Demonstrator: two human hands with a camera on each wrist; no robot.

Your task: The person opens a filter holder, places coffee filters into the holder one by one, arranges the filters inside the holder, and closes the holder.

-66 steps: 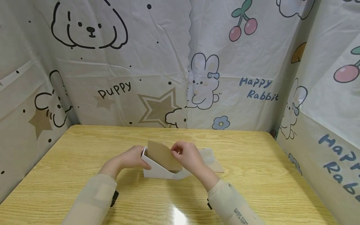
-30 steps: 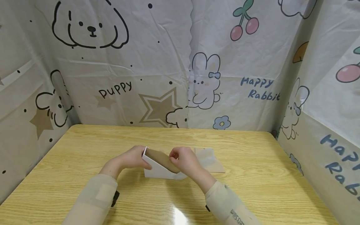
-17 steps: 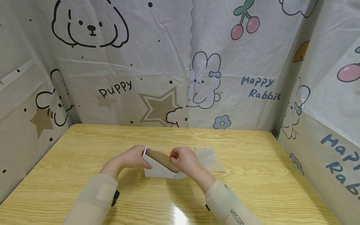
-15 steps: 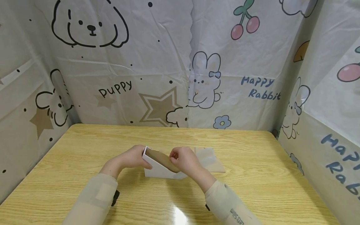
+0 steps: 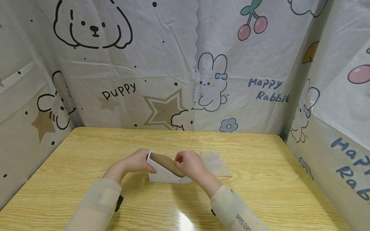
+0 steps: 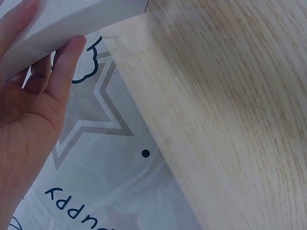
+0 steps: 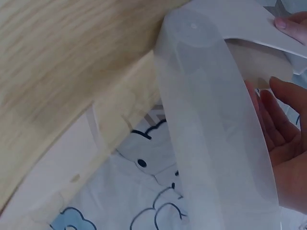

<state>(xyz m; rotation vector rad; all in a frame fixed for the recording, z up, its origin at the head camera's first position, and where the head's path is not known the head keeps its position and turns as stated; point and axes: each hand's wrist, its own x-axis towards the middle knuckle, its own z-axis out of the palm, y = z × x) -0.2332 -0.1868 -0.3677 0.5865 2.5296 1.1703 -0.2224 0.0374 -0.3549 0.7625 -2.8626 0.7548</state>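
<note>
A white box (image 5: 163,174) with a slanted side stands mid-table. A brown card (image 5: 165,162) sits inside, its upper edge roughly level with the slope. My left hand (image 5: 139,162) grips the box's tall left end; in the left wrist view, fingers of the left hand (image 6: 36,108) lie against the white box (image 6: 103,21). At the lower right end, my right hand (image 5: 191,164) pinches the card's edge between thumb and fingers. A frosted translucent strip (image 7: 208,124) crosses the right wrist view beside the right hand (image 7: 290,143), partly hiding its fingers.
On the wooden table (image 5: 245,199), a flat pale sheet (image 5: 226,172) lies right of the box, behind the right hand, with a translucent piece (image 5: 213,161) over it. A printed cloth backdrop (image 5: 162,64) rises behind the table's far edge.
The brown card, earlier standing well above the rim, has gone down into the white box along with the right hand. During the last second both hands have stayed nearly still.
</note>
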